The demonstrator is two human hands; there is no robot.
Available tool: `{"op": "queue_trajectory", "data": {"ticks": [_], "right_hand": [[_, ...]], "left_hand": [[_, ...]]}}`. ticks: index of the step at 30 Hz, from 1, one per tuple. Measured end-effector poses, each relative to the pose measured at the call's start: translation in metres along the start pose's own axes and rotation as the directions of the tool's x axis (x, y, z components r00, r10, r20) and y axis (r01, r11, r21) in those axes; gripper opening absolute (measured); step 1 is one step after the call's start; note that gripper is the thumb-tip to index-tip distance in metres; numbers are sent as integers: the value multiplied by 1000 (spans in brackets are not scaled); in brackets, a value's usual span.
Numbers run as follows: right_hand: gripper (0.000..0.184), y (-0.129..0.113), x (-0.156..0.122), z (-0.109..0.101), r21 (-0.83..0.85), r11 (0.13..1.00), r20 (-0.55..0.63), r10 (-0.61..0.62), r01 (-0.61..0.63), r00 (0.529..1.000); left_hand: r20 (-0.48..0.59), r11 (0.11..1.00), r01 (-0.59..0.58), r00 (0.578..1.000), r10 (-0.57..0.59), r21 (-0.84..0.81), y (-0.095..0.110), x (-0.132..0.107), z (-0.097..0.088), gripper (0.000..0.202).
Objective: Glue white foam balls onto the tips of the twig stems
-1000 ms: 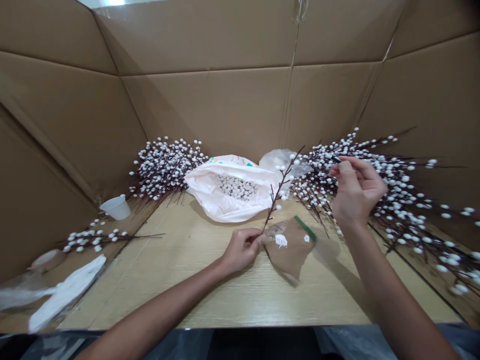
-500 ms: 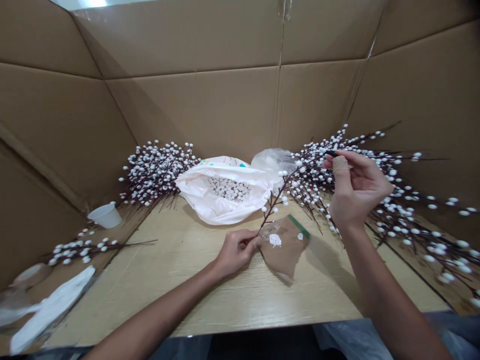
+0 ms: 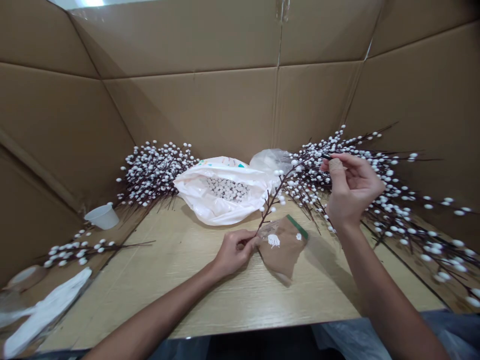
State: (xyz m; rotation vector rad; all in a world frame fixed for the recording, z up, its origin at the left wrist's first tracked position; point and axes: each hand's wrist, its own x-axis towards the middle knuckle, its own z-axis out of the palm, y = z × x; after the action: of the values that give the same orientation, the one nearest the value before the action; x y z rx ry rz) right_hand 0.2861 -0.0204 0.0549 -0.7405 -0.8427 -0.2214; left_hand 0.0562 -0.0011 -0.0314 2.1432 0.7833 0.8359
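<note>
Left grip (image 3: 236,250) pinches the twig (image 3: 275,196) near its low end, over the desk (image 3: 225,307); right grip (image 3: 352,192) pinches a small dark piece (image 3: 327,156). It seems that the twig is light, thin and breakable; better to hold it low, not by the white balls (image 3: 294,163).

Your left hand (image 3: 237,252) pinches the lower end of a white-berried twig (image 3: 270,206) at the edge of a brown sheet (image 3: 281,260) bearing two white daubs (image 3: 273,241). Your right hand (image 3: 352,190), a tan strip (image 3: 335,165) round its thumb, grips a small black object (image 3: 327,156), raised before a heap of berried branches (image 3: 309,187). An open white bag (image 3: 221,215) of white balls (image 3: 228,190) sits on the table (image 3: 225,305) between that heap and a second pile (image 3: 152,172).
</note>
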Motion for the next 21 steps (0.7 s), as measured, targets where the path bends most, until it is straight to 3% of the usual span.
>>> {"op": "queue_trajectory", "data": {"ticks": [21], "right_hand": [[12,6,0,-1,-4,998,-6,62,-62,998]], "left_hand": [[10,1000,-28,1000,28,12,-1,-1,0,26]]}}
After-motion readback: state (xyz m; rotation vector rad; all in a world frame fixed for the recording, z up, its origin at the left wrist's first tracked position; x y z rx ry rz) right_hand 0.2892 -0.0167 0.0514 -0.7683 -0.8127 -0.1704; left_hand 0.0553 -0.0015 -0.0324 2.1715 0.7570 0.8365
